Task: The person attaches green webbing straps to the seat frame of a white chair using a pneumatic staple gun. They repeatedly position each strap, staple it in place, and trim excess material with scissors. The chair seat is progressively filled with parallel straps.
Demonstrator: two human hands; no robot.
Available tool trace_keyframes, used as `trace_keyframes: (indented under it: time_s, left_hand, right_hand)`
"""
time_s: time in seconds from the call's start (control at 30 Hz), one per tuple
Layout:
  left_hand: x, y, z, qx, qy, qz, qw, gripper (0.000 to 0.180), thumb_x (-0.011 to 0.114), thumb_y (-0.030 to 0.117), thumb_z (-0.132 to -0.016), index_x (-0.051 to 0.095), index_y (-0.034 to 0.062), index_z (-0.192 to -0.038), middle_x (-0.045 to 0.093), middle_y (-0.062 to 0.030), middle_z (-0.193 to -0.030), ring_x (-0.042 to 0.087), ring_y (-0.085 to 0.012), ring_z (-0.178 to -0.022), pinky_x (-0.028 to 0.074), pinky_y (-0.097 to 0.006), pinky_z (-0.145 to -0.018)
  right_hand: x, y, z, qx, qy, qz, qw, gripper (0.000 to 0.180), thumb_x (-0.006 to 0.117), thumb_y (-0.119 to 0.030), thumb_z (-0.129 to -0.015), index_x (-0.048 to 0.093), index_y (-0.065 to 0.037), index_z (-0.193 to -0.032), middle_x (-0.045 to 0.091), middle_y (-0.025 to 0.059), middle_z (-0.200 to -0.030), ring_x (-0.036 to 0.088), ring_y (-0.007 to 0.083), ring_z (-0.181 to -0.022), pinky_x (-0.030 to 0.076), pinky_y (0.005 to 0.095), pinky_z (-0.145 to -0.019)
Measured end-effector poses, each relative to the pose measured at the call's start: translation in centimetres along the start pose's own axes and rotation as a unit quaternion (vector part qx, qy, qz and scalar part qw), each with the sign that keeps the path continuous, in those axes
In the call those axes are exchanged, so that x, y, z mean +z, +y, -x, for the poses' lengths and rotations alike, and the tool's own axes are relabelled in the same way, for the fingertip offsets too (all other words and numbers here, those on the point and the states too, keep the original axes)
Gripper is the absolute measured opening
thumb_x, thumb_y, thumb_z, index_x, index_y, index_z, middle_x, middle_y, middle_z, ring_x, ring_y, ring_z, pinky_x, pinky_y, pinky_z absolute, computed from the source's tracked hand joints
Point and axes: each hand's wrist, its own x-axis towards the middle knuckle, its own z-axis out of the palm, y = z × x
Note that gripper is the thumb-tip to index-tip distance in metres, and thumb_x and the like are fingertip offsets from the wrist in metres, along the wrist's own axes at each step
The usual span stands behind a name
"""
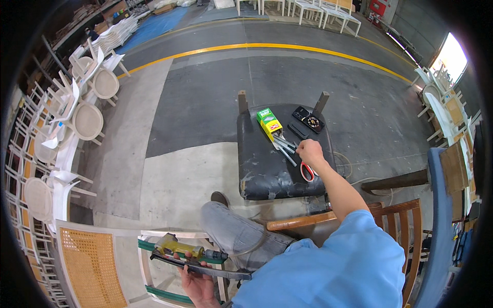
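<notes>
In my left hand (197,285), low in the picture, is a yellow pneumatic staple gun (177,246) with a long black magazine; the fingers wrap round its underside. My right hand (310,151) reaches forward over a worn black padded seat (257,174). Its fingertips are pinched together at the ends of several grey staple strips (285,149); what sits between them is too small to make out. The strips spill from an open green and yellow box (269,123). Scissors with red and white handles (307,173) lie just below that hand.
A black phone-like object (308,120) and a small black piece (298,131) lie on the seat's far right. A white frame with green straps (149,267) and a cane panel (92,267) stand lower left. Stacked pale chairs (87,120) line the left side; others are far right.
</notes>
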Motion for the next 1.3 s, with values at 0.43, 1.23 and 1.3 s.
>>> trace_keyframes:
  time_s: [0.43, 1.23, 1.3]
  left_hand:
    - [-0.6, 0.2, 1.5, 0.012, -0.009, 0.019, 1.0, 0.063, 0.056, 0.013, -0.103, 0.036, 0.0328, -0.159, 0.059, -0.0071, -0.143, 0.068, -0.035, -0.107, 0.058, -0.05, -0.094]
    - [2.8, -3.1, 1.5, 0.074, -0.048, -0.045, 0.995, 0.069, 0.052, 0.009, -0.106, 0.018, 0.0239, -0.164, 0.043, -0.0031, -0.146, 0.056, -0.0193, -0.125, 0.05, -0.042, -0.1]
    - [2.9, -3.2, 1.6, 0.068, -0.048, -0.048, 0.995, 0.073, 0.054, 0.005, -0.105, 0.017, 0.0236, -0.165, 0.042, -0.0024, -0.148, 0.054, -0.0193, -0.127, 0.05, -0.041, -0.101]
  right_hand:
    - [2.3, -0.8, 2.2, -0.057, -0.076, -0.025, 0.995, 0.024, 0.078, -0.022, -0.085, 0.08, -0.005, -0.102, 0.076, 0.0177, -0.09, 0.075, 0.0309, -0.087, 0.057, 0.041, -0.082]
    - [3.4, -30.3, 27.9, -0.586, -0.337, -0.161, 0.718, 0.011, 0.072, -0.011, -0.089, 0.071, 0.0, -0.091, 0.07, 0.0134, -0.078, 0.068, 0.0264, -0.069, 0.052, 0.0377, -0.063]
    - [3.5, -30.5, 28.3, -0.591, -0.327, -0.146, 0.723, 0.012, 0.072, -0.012, -0.087, 0.07, -0.001, -0.089, 0.069, 0.0153, -0.079, 0.069, 0.0323, -0.071, 0.053, 0.0412, -0.064]
